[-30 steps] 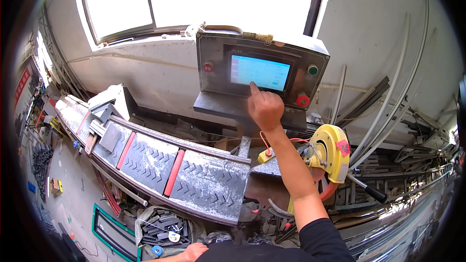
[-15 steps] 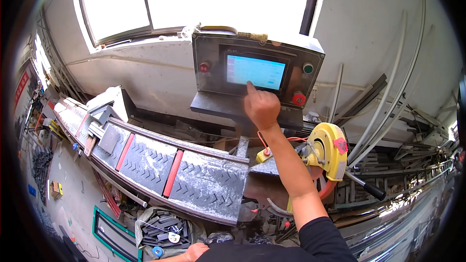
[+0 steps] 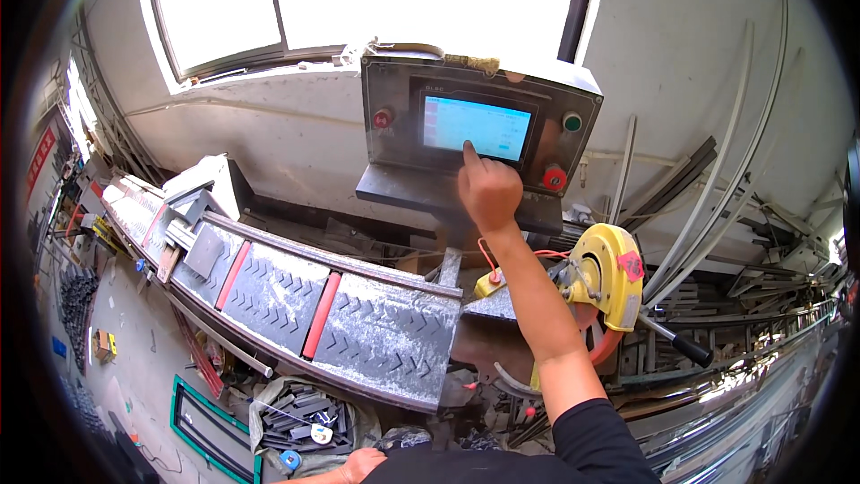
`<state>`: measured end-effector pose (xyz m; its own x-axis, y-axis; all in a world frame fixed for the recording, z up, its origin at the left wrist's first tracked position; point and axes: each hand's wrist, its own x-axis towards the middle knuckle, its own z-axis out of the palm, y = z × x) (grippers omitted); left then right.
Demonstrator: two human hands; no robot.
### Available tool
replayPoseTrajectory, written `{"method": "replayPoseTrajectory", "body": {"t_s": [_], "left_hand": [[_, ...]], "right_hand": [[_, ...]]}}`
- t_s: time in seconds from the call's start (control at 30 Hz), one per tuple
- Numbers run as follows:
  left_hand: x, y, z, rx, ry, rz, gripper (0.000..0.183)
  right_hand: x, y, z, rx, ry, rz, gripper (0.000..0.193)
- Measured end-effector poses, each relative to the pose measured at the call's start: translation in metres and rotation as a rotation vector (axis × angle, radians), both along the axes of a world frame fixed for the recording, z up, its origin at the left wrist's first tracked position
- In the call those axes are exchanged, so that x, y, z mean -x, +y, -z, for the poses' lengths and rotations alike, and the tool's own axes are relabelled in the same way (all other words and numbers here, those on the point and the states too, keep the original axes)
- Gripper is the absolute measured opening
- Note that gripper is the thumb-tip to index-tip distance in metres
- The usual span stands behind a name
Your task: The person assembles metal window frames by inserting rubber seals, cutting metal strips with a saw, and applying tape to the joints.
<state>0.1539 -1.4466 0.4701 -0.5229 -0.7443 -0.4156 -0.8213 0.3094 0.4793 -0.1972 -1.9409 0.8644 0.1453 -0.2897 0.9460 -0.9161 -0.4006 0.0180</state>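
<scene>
My right hand is raised to the control panel, its index finger stretched toward the lower part of the lit touchscreen and the other fingers curled in. Nothing is in that hand. The fingertip overlaps the screen; whether it presses on it I cannot tell. A red button sits left of the screen, with a green button and a red knob to its right. Low at the bottom edge, my left hand is close against my body, its fingers mostly hidden.
A dusty conveyor-like bed with red cross strips runs off to the left. Below my right forearm stands a yellow cutting saw with a black handle. A sack of dark offcuts and a green-edged frame lie on the floor.
My right index fingertip has shifted slightly up the screen, away from its bottom edge. The view has moved a little. My left hand stays where it was.
</scene>
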Motion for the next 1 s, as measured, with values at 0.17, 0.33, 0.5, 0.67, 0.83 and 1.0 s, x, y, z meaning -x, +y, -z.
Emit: {"method": "replayPoseTrajectory", "body": {"t_s": [0.17,0.33,0.5,0.67,0.83,1.0], "left_hand": [[0.032,-0.021,-0.074,0.316,0.401,-0.105,0.02],[0.009,-0.004,-0.065,0.298,0.333,-0.05,0.016],[0.05,-0.036,-0.116,0.545,0.583,-0.087,0.022],[0.047,-0.04,-0.116,0.423,0.446,-0.013,0.021],[-0.022,-0.005,0.009,0.293,0.225,0.165,0.022],[0.001,-0.041,-0.079,0.365,0.31,0.151,0.017]], "right_hand": [[0.023,0.006,0.002,-0.021,0.077,-0.092,0.033],[0.044,0.015,-0.001,-0.03,0.149,-0.108,0.036],[0.052,0.015,0.003,-0.026,0.2,-0.047,0.037],[0.051,0.011,0.006,-0.046,0.169,-0.008,0.033],[0.038,0.015,0.005,-0.011,0.113,0.03,0.028],[0.057,0.02,0.003,0.045,0.102,-0.015,0.023]]}}
